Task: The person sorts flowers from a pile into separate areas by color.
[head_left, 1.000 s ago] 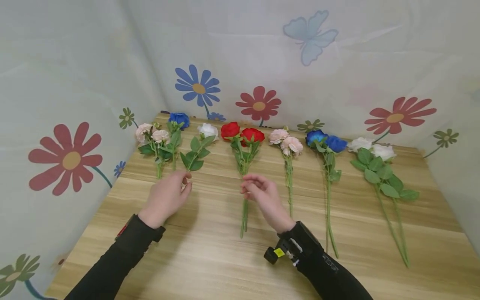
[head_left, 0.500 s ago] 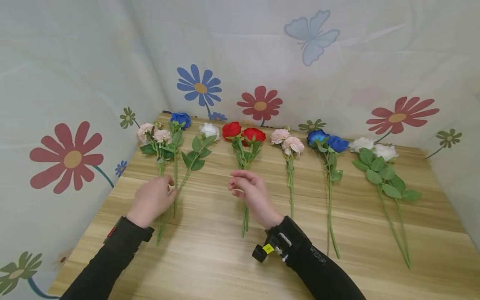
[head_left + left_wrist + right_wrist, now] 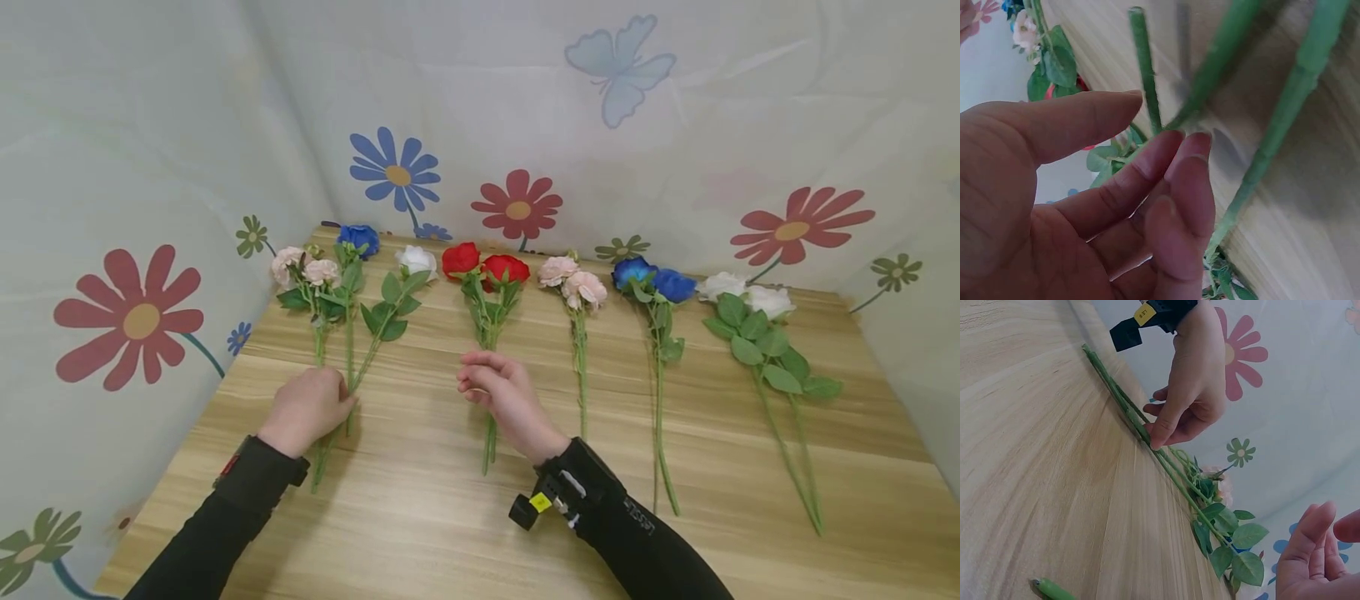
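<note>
In the head view my left hand (image 3: 307, 408) is low over the crossing stems of a white rose (image 3: 416, 260), a blue flower (image 3: 358, 239) and pink flowers (image 3: 303, 268). The left wrist view shows its thumb (image 3: 1097, 115) apart from the bent fingers, with green stems (image 3: 1219, 62) passing right at the fingertips. My right hand (image 3: 506, 396) hovers, loosely curled and holding nothing, over the stems of two red flowers (image 3: 487, 268), hiding part of them. Both hands also appear in the right wrist view, the left hand (image 3: 1194, 387) with its thumb tip at the stems.
Further right on the wooden table (image 3: 435, 533) lie pink flowers (image 3: 573, 282), blue flowers (image 3: 652, 279) and white roses (image 3: 746, 298), stems toward me. Behind and to the left, a pale cloth backdrop (image 3: 480, 83) printed with flowers and a butterfly closes in the table.
My left hand has come down and leftward from below the white rose's leaves to the lower stems. The right hand has shifted slightly left. The flowers lie as before.
</note>
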A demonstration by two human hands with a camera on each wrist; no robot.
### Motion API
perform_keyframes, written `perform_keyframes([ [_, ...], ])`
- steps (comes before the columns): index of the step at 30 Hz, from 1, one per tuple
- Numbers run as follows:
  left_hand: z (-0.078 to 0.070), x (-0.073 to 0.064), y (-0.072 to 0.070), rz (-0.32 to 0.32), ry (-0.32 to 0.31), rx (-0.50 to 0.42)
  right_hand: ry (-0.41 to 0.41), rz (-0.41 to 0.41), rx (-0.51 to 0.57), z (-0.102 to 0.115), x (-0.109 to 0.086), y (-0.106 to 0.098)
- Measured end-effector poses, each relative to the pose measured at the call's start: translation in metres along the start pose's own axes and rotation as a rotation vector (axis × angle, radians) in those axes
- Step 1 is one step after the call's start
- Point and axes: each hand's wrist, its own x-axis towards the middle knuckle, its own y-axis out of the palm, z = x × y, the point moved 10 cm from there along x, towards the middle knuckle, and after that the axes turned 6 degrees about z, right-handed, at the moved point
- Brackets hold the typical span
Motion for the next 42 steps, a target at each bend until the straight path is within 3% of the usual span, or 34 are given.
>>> perform_keyframes([
  [25,0.016,0.003,0.009,0.004,-0.061,-0.040,0.030,0.030,-0.035,-0.004,-0.002,0.003],
  [34,0.003,0.013,-0.002,-0.064,-0.010,-0.006,0.025,0.032,-0.038,-0.004,-0.002,0.000],
  [42,-0.001,0.026,0.002,-0.037,-0.010,0.010,0.024,0.037,-0.031,-0.005,-0.001,-0.001],
])
